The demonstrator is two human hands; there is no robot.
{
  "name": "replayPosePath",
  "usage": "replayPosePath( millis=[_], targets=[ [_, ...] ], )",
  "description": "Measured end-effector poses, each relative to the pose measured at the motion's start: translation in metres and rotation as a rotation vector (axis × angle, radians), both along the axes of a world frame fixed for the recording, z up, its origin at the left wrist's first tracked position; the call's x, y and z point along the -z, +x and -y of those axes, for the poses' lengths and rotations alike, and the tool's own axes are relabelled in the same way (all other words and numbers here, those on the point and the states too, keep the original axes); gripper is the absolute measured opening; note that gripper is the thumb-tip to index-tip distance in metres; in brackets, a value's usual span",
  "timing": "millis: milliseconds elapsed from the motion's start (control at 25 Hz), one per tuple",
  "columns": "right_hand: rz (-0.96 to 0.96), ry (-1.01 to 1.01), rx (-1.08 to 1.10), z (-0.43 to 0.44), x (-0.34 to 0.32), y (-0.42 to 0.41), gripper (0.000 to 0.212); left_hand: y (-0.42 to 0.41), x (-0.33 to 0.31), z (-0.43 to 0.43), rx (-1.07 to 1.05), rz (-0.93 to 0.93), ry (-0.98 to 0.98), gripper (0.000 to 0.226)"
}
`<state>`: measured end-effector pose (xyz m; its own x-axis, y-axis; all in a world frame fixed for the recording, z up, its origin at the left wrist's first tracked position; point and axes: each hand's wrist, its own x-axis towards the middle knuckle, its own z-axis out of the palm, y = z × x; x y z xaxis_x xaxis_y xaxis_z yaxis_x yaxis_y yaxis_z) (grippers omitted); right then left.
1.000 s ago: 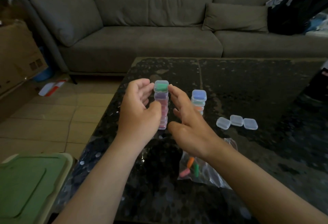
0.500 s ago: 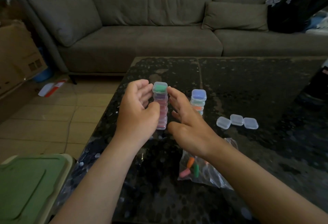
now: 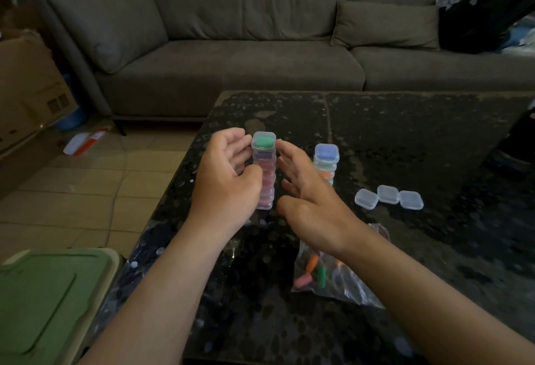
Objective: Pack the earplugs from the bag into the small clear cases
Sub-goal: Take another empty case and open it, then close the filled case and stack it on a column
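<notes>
Head camera first, the only feed I have. On it I see the tall stack point(image 3: 264, 162) of filled clear cases standing upright on the dark table point(image 3: 405, 138), a green earplug in its top case and purple and pink ones below. The left hand point(image 3: 228, 179) cups that stack: its curled fingers touch the left side of the top case and its thumb lies across the front at mid height. The right hand point(image 3: 309, 199) stands on the other side with its fingers straight and slightly spread, the fingertips close to the top case; I cannot tell whether they touch it.

Just behind the right hand stands a shorter stack point(image 3: 325, 162), blue on top. Further right, three empty cases point(image 3: 388, 195) lie in a row, touching. The clear bag point(image 3: 341, 277) lies under the right wrist, with loose earplugs point(image 3: 314, 272) in orange, pink and green inside.

Beyond the table I see a grey sofa point(image 3: 231, 46), and at lower left a green lid point(image 3: 43, 292).
</notes>
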<state>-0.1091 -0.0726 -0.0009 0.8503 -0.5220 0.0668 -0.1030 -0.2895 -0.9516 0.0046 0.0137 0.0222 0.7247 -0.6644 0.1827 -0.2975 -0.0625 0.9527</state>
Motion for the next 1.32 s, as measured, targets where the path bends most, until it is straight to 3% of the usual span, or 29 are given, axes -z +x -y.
replayPosePath(
  millis=[280,520,680,800,960,1200,1320],
  targets=[
    [0.027,-0.011,0.018,0.000,-0.001,-0.004,0.083,0.001,0.001,0.000,-0.027,0.031,-0.022,0.055],
    [0.152,-0.199,0.231,-0.007,-0.013,-0.024,0.046,-0.007,0.003,-0.002,-0.172,0.230,-0.198,0.031],
    [0.181,-0.351,0.362,0.002,-0.020,-0.055,0.026,-0.042,0.013,-0.001,-0.012,0.292,-0.282,0.028],
    [0.035,-0.394,0.481,0.018,-0.018,-0.084,0.019,-0.071,0.026,0.004,0.182,0.364,-0.148,0.032],
    [-0.370,-0.380,0.583,0.052,-0.004,-0.104,0.014,-0.086,0.042,0.018,0.353,0.393,0.081,0.034],
    [-0.721,-0.463,0.389,0.074,0.020,-0.103,0.058,-0.091,0.052,0.031,0.445,0.401,0.290,0.046],
    [-0.768,-0.514,0.317,0.078,0.027,-0.098,0.061,-0.089,0.054,0.034,0.450,0.414,0.333,0.045]
  ],
)
